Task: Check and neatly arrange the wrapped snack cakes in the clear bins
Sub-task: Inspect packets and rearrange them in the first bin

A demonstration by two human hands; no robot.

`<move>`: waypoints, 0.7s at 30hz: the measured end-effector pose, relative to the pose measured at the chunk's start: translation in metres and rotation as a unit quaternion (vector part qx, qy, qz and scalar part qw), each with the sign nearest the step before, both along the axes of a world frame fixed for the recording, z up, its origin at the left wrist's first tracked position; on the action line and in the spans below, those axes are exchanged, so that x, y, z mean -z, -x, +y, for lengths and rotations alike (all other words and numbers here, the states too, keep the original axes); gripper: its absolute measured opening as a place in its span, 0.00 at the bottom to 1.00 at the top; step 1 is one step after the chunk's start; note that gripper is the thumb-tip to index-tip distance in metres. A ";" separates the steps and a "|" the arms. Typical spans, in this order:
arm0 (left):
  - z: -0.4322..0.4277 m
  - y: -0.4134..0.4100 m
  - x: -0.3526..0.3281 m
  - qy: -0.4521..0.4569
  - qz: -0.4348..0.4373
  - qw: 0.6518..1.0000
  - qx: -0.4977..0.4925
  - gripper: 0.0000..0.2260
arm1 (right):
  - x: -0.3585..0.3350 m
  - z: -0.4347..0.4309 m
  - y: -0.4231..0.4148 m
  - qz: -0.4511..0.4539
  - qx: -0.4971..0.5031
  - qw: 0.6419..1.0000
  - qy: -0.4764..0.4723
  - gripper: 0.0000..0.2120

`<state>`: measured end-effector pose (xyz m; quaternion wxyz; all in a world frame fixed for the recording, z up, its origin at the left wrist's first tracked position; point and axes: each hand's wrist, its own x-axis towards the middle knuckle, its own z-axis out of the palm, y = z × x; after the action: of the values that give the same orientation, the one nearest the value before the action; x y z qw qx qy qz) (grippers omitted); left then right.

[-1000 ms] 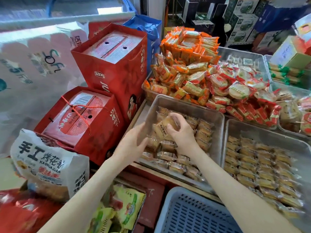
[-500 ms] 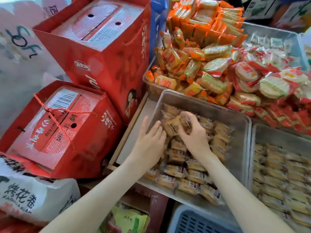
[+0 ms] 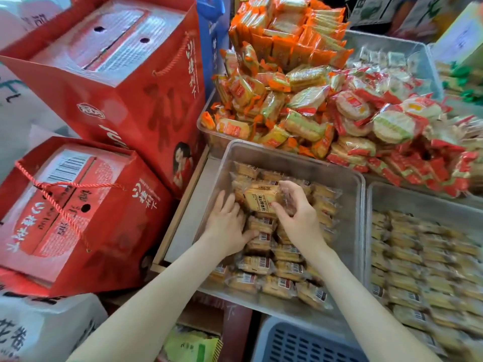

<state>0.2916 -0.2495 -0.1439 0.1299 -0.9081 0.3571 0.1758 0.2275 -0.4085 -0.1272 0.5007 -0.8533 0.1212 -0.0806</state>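
Observation:
A clear bin (image 3: 350, 194) in front of me holds rows of brown wrapped snack cakes (image 3: 282, 267) with barcode labels. My right hand (image 3: 300, 218) pinches one wrapped cake (image 3: 258, 198) by its right end and holds it label up above the far rows. My left hand (image 3: 226, 226) lies flat, fingers extended, on the cakes at the bin's left side, its fingertips touching the held cake. A second clear bin (image 3: 376, 202) to the right is packed with neat rows of paler cakes (image 3: 423, 262).
Two red gift boxes (image 3: 109, 74) (image 3: 73, 218) stand left of the bin. Behind it, bins overflow with orange packs (image 3: 274, 82) and red-wrapped round crackers (image 3: 371, 121). A blue perforated basket (image 3: 300, 343) sits at the near edge, and a white bag (image 3: 34, 327) lies bottom left.
The view has tilted down and closer to the bin. My left hand has come to rest on the cakes. My right hand has turned the held cake label side up.

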 end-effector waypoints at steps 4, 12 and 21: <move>0.001 0.000 0.000 0.012 0.000 1.000 0.005 0.35 | -0.001 0.000 0.004 0.006 -0.011 1.000 0.006 0.22; 0.013 0.020 -0.001 0.021 0.017 1.000 0.001 0.36 | -0.002 -0.003 0.012 0.002 -0.005 1.000 -0.008 0.21; 0.014 0.017 0.001 0.029 0.087 0.996 -0.012 0.37 | 0.005 0.008 0.004 -0.017 -0.015 1.000 -0.001 0.20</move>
<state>0.2751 -0.2358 -0.1445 0.0697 -0.8972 0.3607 0.2452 0.2232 -0.4000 -0.1319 0.5043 -0.8532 0.1003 -0.0875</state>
